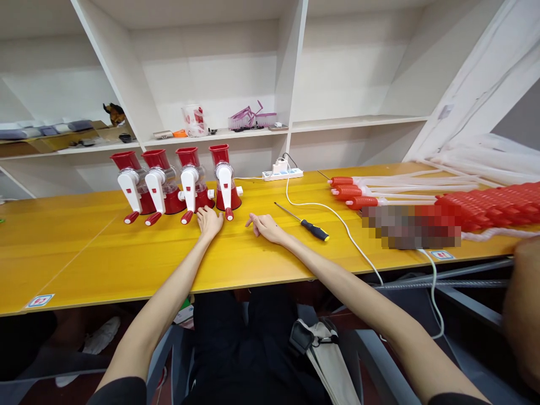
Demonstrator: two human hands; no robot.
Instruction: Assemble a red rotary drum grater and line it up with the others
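My left hand lies flat on the yellow table, fingers stretched out, just in front of the row of red and white hand-crank grinders. Its fingertips lie between the handles of the two right-hand grinders, and I cannot tell whether they touch one. My right hand rests palm down a little to the right, fingers spread, holding nothing. A screwdriver with a black and yellow handle lies to the right of that hand.
A white power strip sits at the table's back edge, and its cable runs across the table and over the front edge. Red-capped clear tubes and red ribbed parts fill the right. Shelves behind hold small items.
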